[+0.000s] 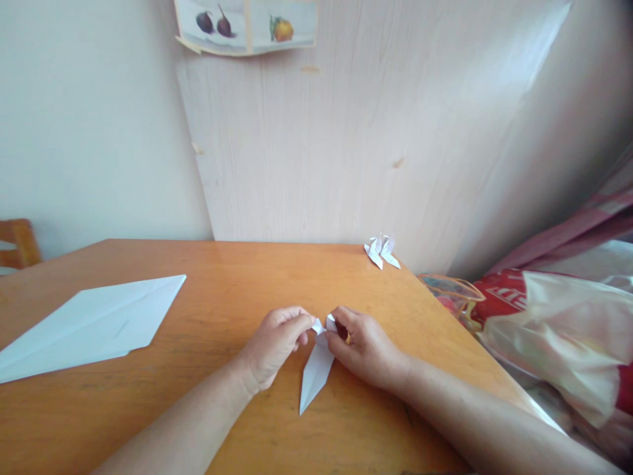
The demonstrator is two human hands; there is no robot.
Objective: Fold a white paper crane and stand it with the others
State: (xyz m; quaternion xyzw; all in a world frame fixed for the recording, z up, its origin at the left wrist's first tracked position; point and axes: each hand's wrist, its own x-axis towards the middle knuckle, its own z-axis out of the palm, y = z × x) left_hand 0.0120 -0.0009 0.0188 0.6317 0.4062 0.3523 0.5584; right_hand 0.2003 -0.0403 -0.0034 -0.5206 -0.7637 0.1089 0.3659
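Between my two hands is a folded piece of white paper [316, 373], with one long pointed end toward me. My left hand [277, 340] pinches a small folded tip at its far left side between thumb and fingers. On the other side, my right hand [366, 346] grips the paper near its far right tip, thumb on top and fingers curled behind. The fingers partly hide the upper folds. At the back right corner of the table stand small folded white paper figures [382, 251], out of reach of both hands.
Flat sheets of white paper [99, 323] lie on the left of the wooden table [237, 277]. Beyond the table's right edge are plastic bags [558, 336]. A wall panel with fruit pictures [247, 26] rises behind, and a wooden chair [22, 241] shows at the far left.
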